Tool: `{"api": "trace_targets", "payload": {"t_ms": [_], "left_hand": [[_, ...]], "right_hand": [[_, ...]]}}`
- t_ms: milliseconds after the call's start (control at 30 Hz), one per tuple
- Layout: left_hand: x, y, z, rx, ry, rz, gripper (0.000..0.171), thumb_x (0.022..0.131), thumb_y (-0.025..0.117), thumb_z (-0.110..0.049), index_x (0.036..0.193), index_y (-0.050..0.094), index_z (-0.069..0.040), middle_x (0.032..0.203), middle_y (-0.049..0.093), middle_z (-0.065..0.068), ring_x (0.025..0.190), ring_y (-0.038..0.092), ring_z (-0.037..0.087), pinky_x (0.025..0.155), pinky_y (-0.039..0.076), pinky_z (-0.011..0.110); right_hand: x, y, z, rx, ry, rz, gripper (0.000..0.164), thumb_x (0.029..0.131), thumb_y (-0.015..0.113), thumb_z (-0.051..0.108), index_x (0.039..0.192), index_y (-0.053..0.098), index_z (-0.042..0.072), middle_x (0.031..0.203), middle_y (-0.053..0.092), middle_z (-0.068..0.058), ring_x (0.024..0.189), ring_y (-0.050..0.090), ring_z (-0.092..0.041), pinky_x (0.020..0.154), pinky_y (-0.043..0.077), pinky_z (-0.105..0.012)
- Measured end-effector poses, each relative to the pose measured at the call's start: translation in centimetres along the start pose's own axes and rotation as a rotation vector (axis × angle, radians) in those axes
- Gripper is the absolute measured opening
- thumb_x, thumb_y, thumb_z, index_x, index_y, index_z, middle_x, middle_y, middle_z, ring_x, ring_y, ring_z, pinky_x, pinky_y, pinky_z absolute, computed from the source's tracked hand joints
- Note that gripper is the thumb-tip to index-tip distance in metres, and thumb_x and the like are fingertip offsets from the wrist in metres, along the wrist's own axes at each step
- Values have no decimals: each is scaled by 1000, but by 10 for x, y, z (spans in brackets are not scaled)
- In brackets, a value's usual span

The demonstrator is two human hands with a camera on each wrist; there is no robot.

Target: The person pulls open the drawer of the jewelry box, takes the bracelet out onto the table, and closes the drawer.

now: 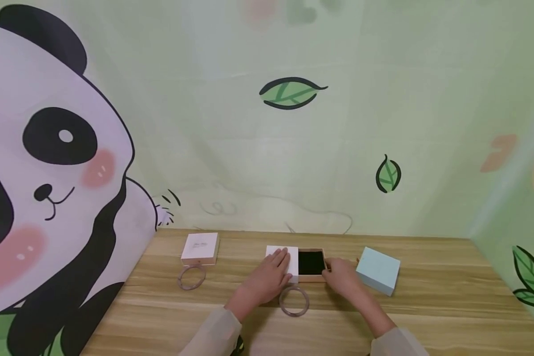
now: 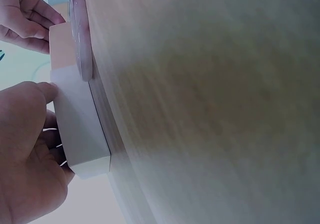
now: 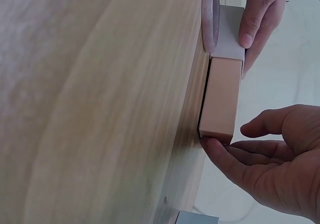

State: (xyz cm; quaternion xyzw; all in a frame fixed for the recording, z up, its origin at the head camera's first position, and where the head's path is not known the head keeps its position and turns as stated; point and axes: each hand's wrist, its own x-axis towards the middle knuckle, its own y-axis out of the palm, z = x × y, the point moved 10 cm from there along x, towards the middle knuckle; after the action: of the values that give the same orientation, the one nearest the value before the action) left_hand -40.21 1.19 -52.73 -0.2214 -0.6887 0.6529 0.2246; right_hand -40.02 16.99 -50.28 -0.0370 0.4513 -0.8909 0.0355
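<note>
A white slide-out box (image 1: 292,272) lies on the table with its pinkish drawer (image 2: 62,47) partly out to the right, showing a black lining (image 1: 311,262). My left hand (image 1: 269,273) rests on the white sleeve, fingers laid across the top and thumb at the near edge. At the drawer's outer end is my right hand (image 1: 341,278); its index fingertip touches the end face, and the thumb (image 3: 262,124) stands apart from the drawer. A translucent pale purple bangle (image 1: 294,301) lies just in front of the box, close to the left hand.
To the left stands a similar closed white box (image 1: 200,248) with a second bangle (image 1: 192,277) against its front. A light blue box (image 1: 378,271) sits right of my right hand. Behind the wooden table (image 1: 445,291) hangs a panda-printed backdrop (image 1: 231,148).
</note>
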Motion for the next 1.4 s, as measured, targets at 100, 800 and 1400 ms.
{"api": "trace_targets", "payload": {"t_ms": [100,800,1400], "left_hand": [[1,-1,0,1,2,-2,61,111,35,-38,159,29,-1,166,25,14,154,23,29,124,23,42],[0,-1,-2,35,24,-11,59,111,36,-38,157,33,0,165,29,16,153,26,30,123,25,42],[3,-3,0,-13,21,-18,59,110,41,-36,156,35,1,164,31,16,152,28,31,122,27,43]], "right_hand": [[1,-2,2,-13,-23,-18,20,91,58,0,73,56,7,62,38,2,57,40,-14,54,34,-26],[10,22,45,60,-161,4,19,87,65,-3,105,74,-4,86,72,-10,67,54,-16,60,48,-30],[15,34,39,162,-150,74,31,89,66,0,120,68,-3,115,73,-18,102,69,-28,88,57,-44]]}}
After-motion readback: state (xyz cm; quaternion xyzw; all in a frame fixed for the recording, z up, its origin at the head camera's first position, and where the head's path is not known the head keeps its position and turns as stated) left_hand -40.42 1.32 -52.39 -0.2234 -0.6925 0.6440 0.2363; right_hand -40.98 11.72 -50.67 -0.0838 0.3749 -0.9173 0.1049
